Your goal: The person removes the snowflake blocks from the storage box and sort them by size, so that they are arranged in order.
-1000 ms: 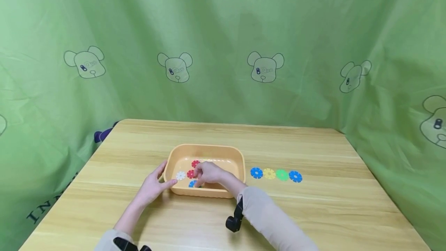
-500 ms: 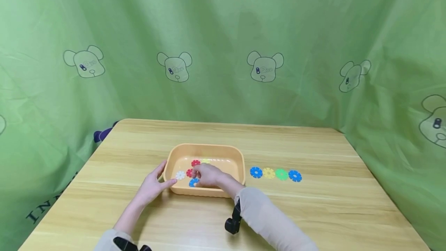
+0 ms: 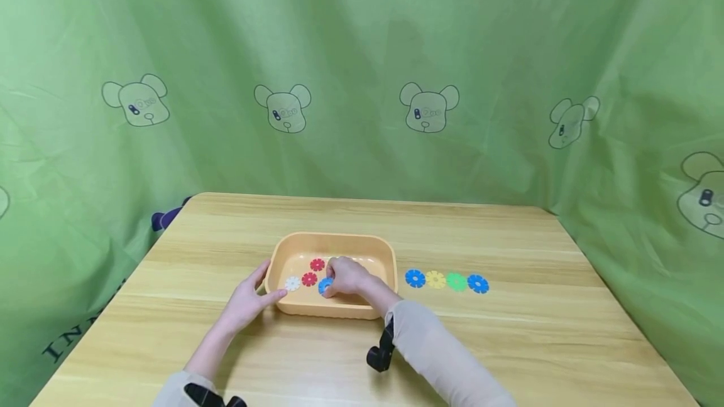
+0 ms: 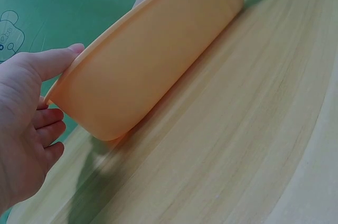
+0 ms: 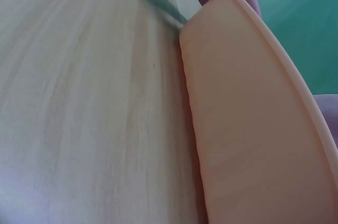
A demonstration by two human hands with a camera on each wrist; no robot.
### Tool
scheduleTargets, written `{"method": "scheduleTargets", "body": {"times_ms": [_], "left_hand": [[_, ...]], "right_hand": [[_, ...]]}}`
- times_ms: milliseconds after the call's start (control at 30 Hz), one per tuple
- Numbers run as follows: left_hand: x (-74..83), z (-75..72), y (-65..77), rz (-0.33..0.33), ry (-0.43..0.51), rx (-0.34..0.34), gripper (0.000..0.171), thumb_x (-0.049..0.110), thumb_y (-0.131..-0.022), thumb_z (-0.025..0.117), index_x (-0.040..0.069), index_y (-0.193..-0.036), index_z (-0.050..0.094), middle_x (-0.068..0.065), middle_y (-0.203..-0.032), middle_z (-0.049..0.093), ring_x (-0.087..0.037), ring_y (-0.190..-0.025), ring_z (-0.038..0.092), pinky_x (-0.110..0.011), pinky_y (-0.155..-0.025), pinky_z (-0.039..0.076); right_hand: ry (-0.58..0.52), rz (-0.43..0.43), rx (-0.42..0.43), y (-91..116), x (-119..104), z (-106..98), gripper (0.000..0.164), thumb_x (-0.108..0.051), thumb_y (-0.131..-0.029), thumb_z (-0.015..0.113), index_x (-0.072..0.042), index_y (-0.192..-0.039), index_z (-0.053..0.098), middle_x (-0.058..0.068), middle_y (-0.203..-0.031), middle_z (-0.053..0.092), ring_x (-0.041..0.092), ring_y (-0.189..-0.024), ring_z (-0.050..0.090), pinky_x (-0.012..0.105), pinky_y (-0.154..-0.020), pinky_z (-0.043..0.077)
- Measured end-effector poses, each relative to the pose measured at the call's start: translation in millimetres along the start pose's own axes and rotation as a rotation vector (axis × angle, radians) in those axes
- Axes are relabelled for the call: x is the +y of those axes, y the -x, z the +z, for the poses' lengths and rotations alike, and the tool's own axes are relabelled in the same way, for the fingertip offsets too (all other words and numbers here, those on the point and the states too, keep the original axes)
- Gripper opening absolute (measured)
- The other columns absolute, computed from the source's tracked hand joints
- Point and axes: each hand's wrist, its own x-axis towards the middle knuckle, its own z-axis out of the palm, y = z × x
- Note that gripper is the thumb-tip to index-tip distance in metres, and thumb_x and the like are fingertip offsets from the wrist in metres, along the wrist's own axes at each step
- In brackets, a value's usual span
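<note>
Blue disc (image 3: 323,287) is held inside the tray (image 3: 328,311), its edge apparently pinched between thumb and finger of the right hand (image 3: 349,278). The tray's rim is clamped in the left hand (image 3: 246,302). Between the two grips, red discs (image 3: 309,279) and a white disc (image 3: 291,284) are seen. Beyond the right grip's wrist side, a row of discs (image 3: 451,281) is laid out on the table (image 3: 317,363). Step judged: picking out. A secure pinch and rim clearance seem called for next.

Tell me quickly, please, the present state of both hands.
Left hand: closed on the rim of the orange tray, at its left end.
Right hand: closed, pinching a blue disc over the tray; whether it is lifted cannot be told.
</note>
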Motion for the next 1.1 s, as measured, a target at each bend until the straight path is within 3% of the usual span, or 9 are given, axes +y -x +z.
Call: {"method": "scheduleTargets", "body": {"times_ms": [233, 467, 833, 1100], "left_hand": [[0.6, -0.2, -0.3, -0.002, -0.015, 0.0, 0.086, 0.024, -0.082, 0.071, 0.0, -0.146, 0.019, -0.022, -0.149, 0.019, -0.042, -0.134, 0.02, -0.052, -0.108, 0.018], [2.9, -1.3, 0.4, 0.001, -0.013, -0.006, 0.085, 0.024, -0.083, 0.07, 0.0, -0.147, 0.019, -0.023, -0.149, 0.019, -0.042, -0.134, 0.019, -0.053, -0.108, 0.017], [2.9, -0.9, -0.6, 0.003, -0.016, -0.001, 0.085, 0.023, -0.083, 0.07, 0.0, -0.146, 0.02, -0.023, -0.149, 0.02, -0.042, -0.134, 0.02, -0.053, -0.108, 0.018], [2.5, -0.1, 0.4, 0.008, -0.008, -0.001, 0.084, 0.022, -0.083, 0.07, -0.001, -0.146, 0.02, -0.022, -0.149, 0.02, -0.042, -0.134, 0.019, -0.053, -0.108, 0.017]], "right_hand": [[-0.032, -0.031, 0.036, 1, 8, -8, 0.029, -0.008, -0.071, 0.078, -0.005, -0.086, 0.054, 0.0, -0.07, 0.047, 0.014, -0.063, 0.044, 0.021, -0.055, 0.035], [-0.265, -0.012, -0.016, 5, 13, -15, 0.014, 0.005, -0.082, 0.065, 0.001, -0.091, 0.056, 0.006, -0.063, 0.054, 0.015, -0.049, 0.054, 0.023, -0.046, 0.049], [-0.46, -0.04, -0.016, 17, 18, -40, 0.013, 0.007, -0.083, 0.062, 0.004, -0.095, 0.057, 0.012, -0.067, 0.06, 0.019, -0.052, 0.06, 0.035, -0.055, 0.056], [-0.514, -0.029, 0.033, 29, 26, -60, 0.019, 0.006, -0.083, 0.061, 0.003, -0.102, 0.06, 0.012, -0.072, 0.06, 0.019, -0.058, 0.061, 0.046, -0.065, 0.056]]}}
